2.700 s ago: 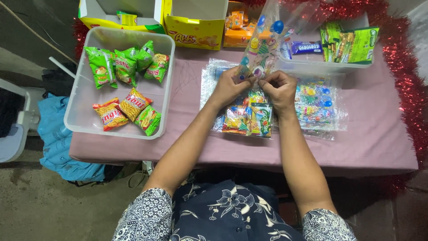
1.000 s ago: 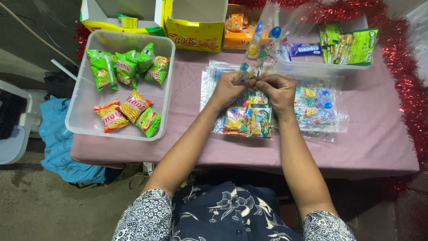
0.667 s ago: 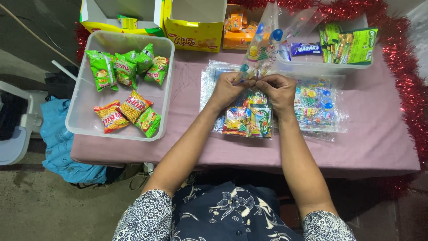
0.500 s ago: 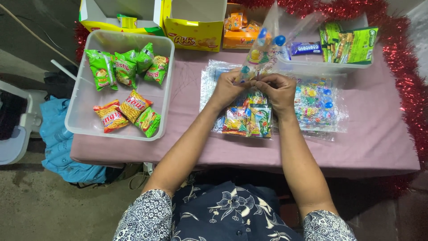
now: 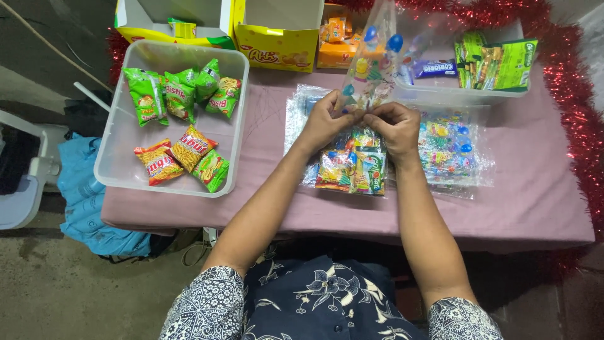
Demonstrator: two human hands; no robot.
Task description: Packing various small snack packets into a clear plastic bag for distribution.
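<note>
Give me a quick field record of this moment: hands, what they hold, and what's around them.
left hand: pinching the neck of the clear printed bag
right hand: pinching the same neck, close beside the left
bag: stands up, snack packets inside its lower part
left of hands: clear tub with green and orange packets
right of hands: stack of printed bags
surface: pink tablecloth

a pink-clothed tabletop (image 5: 541, 189) edged with red tinsel (image 5: 582, 119) carries a clear snack tub (image 5: 119, 164) at left, yellow boxes (image 5: 277, 47) behind, and flat printed plastic bags (image 5: 453, 154) in the middle.
</note>
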